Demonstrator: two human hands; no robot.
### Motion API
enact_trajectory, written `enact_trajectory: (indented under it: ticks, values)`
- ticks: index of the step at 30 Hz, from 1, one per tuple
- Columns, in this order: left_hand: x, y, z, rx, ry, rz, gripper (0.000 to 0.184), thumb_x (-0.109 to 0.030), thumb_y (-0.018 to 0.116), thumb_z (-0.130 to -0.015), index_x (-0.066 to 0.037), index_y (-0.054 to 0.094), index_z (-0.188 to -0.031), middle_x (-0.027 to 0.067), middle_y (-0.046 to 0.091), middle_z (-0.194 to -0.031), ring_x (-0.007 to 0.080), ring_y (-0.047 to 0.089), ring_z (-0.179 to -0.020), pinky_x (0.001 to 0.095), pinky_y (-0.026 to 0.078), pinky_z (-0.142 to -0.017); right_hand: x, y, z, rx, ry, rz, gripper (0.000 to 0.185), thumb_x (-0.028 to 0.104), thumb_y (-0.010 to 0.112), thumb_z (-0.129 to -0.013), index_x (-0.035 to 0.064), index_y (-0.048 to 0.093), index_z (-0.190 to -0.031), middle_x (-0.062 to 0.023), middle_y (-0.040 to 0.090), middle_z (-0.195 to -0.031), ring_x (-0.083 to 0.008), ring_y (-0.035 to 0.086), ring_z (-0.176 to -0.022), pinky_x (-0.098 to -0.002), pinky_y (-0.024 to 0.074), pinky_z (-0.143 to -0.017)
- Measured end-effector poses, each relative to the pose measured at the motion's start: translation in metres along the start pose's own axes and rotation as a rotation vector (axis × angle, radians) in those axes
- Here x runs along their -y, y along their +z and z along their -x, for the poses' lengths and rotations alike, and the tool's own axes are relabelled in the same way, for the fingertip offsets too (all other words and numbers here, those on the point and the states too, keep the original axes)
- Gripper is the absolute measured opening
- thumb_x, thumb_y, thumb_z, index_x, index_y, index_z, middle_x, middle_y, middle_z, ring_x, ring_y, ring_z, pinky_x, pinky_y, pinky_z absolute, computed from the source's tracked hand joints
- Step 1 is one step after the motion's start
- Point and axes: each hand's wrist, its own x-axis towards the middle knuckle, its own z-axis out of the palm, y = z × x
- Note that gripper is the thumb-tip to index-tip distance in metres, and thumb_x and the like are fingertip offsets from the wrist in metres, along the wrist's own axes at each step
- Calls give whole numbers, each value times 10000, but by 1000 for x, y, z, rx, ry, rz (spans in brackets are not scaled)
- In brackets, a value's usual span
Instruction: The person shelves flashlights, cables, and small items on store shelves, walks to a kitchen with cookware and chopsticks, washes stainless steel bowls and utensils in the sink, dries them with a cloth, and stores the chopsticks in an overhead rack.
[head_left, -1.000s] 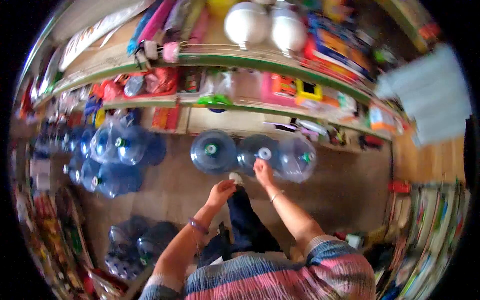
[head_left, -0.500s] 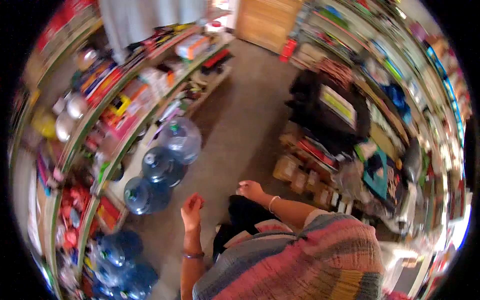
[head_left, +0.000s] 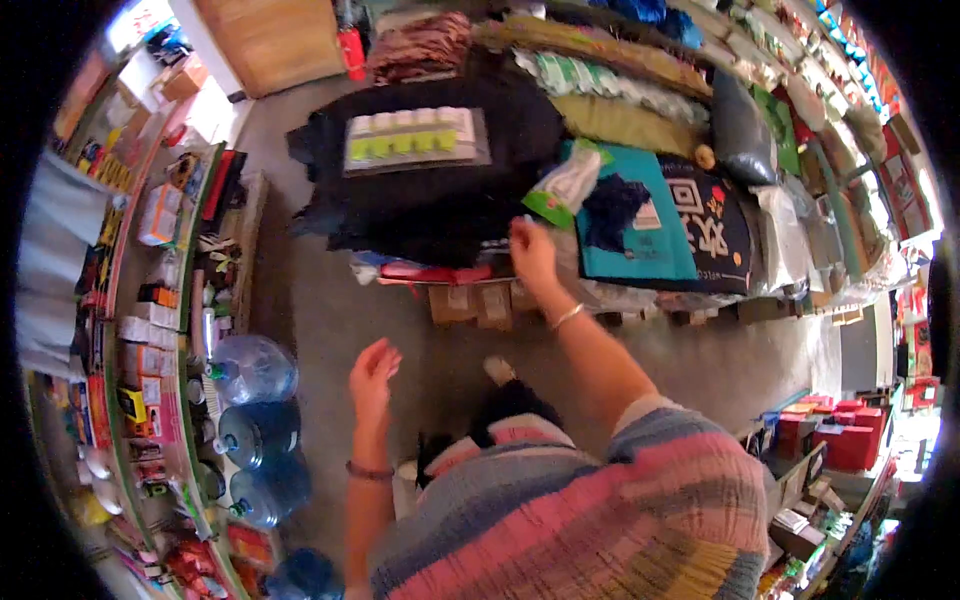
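Holding my right hand (head_left: 533,250) near black cloth (head_left: 430,205), fingers curled, grip unclear.
Left hand (head_left: 373,372) half-open above floor (head_left: 325,310); a black sheet (head_left: 737,215) shows "欢".

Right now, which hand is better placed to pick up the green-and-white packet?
Likely the right hand: it reaches toward the black cloth's edge, close to the packet. The left hand is farther off, over the floor.

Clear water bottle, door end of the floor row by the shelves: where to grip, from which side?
I'd take the clear bottle by its narrow neck, just under the green cap, coming down from above on the aisle side. It looks upright; the body is wide and round, another bottle sits beside it, and shelving backs it.
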Motion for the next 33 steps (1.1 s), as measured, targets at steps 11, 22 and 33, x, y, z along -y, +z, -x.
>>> enact_trajectory:
  ticks: [11,22,33]
  values:
    - [-24,171,-50,251,29,-131,259,-55,522,-875,9,554,-1124,79,614,-958,148,595,-853,257,472,-766,-94,-55,-135,47,558,395,907,302,713,-668,-109,224,-1312,-282,529,-1087,-397,550,-992,-411,462,-831]
    - [-50,170,-58,196,83,-151,322,-125,551,-866,-22,532,-1171,90,609,-1034,173,596,-911,289,476,-792,-70,-91,-141,222,592,-1053,368,-24,551,-754,-51,560,-1120,-106,610,-1043,-187,580,-926,-291,464,-802]
    - [-130,131,-49,289,157,136,563,-31,610,-790,-31,389,-1307,111,525,-1132,180,544,-983,301,483,-784,48,-124,-124,1433,115,-729,342,49,629,-725,-2,624,-1063,-13,587,-984,-113,523,-917,-232,385,-844]
